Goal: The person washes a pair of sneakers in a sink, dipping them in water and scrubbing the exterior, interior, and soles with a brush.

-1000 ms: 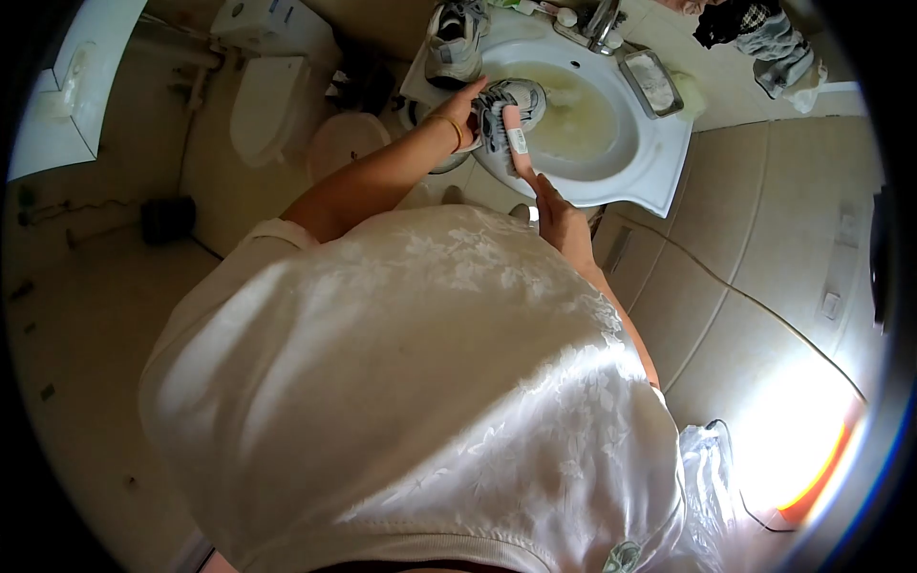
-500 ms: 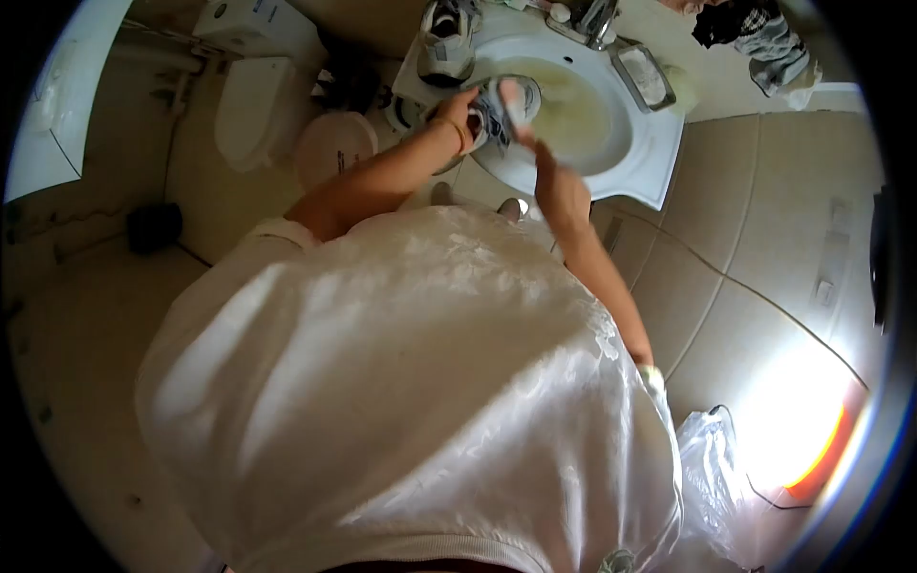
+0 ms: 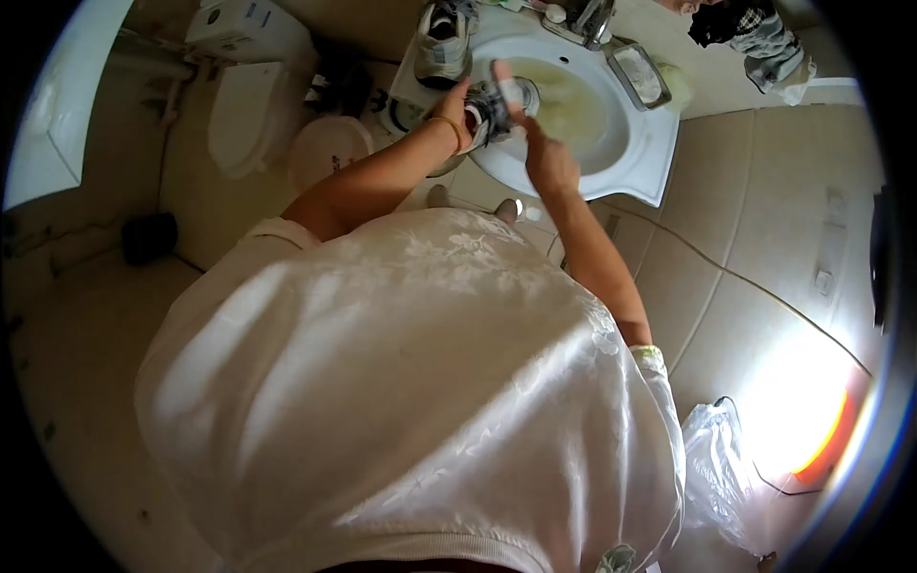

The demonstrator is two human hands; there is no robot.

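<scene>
My left hand [image 3: 453, 108] is closed round a grey and white sneaker [image 3: 492, 118], held over the near left rim of the washbasin [image 3: 626, 162]. In my right hand [image 3: 552, 166] is the handle of a scrub brush [image 3: 509, 92], blurred by motion. The brush head lies over or against the sneaker's upper; exact contact is hard to make out. Cloudy yellowish water [image 3: 564, 105] stands in the basin. Another sneaker [image 3: 444, 46] rests on the basin's left ledge, just beyond my left hand.
A metal tray [image 3: 640, 76] with something white in it sits on the basin's right edge, near the faucet [image 3: 589, 24]. To the left are a pink tub [image 3: 330, 153] and a toilet [image 3: 239, 124]. A plastic bag [image 3: 712, 468] and a bright lamp [image 3: 823, 444] are at lower right.
The brush and my right hand have shifted slightly up and left across the sneaker. My left hand keeps its hold, and the view has moved a little.
</scene>
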